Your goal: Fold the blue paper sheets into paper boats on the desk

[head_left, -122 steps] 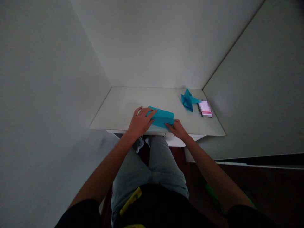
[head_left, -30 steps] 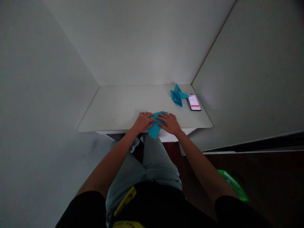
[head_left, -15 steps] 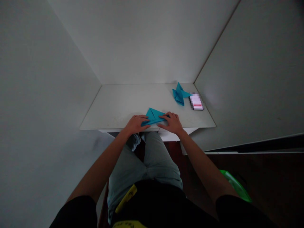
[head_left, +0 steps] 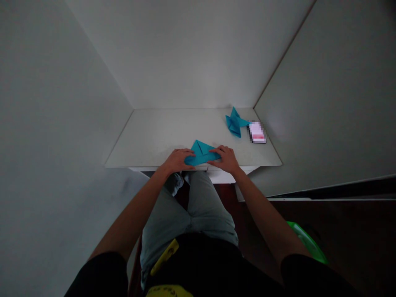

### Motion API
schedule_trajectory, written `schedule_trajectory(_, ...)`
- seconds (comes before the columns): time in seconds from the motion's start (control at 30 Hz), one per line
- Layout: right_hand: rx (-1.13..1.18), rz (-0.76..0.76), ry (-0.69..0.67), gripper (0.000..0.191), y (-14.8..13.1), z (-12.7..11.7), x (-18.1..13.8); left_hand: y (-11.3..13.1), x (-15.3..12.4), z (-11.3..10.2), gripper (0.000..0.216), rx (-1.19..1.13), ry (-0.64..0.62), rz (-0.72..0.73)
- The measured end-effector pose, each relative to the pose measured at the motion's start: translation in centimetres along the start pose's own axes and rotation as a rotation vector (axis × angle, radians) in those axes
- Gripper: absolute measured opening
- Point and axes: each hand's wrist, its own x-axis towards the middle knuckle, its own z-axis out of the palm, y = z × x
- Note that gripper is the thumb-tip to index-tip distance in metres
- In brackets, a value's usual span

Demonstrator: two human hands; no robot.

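Holding folded blue paper [head_left: 201, 157] right up by the near edge of the white tabletop [head_left: 163, 132], with its peak toward the back wall [head_left: 192, 53]! Pinching its left end with the left hand [head_left: 178, 160], its right end with the right hand [head_left: 227, 159]. Farther back, off to the right: spotting a blue paper figure [head_left: 234, 123], with one tip toward a phone [head_left: 257, 133], hard to tell if touching.

I think this is a room in a home, but I cannot be fully sure. A white desk [head_left: 163, 128] stands in a narrow recess, closed in by a pale wall [head_left: 58, 144] at left and a pale panel [head_left: 334, 107] at right. The floor [head_left: 227, 196] is dark and reddish. Near the panel lie a phone [head_left: 257, 133] and a folded blue paper figure [head_left: 234, 123].
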Motion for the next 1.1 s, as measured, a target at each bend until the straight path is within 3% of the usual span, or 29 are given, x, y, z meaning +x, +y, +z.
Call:
schedule_trajectory(0.47, 0.014, -0.012, -0.001, 0.044, 1.0, 0.4, 0.0, -1.8, -0.2, -0.6, 0.024, -0.256, -0.011, 0.034)
schedule_trajectory(0.6, 0.017, 0.016, -0.004, 0.047, 0.7, 0.2, 0.2, -0.9, -0.2, -0.3, 0.030, -0.178, 0.034, 0.008)
schedule_trajectory(0.83, 0.039, 0.045, 0.006, 0.048, 0.5, 0.2, 0.4, 1.6, 0.6, 0.2, 0.029, 0.035, 0.116, -0.177)
schedule_trajectory(0.93, 0.117, 0.064, 0.022, 0.051, 0.8, 0.4, 0.4, 1.0, 0.7, 0.6, 0.029, -0.003, 0.134, -0.207)
schedule_trajectory(1.1, 0.094, 0.150, 0.112, 0.063, 1.0, 1.3, 0.7, -0.8, 0.2, 1.6, 0.057, -0.181, 0.212, -0.132)
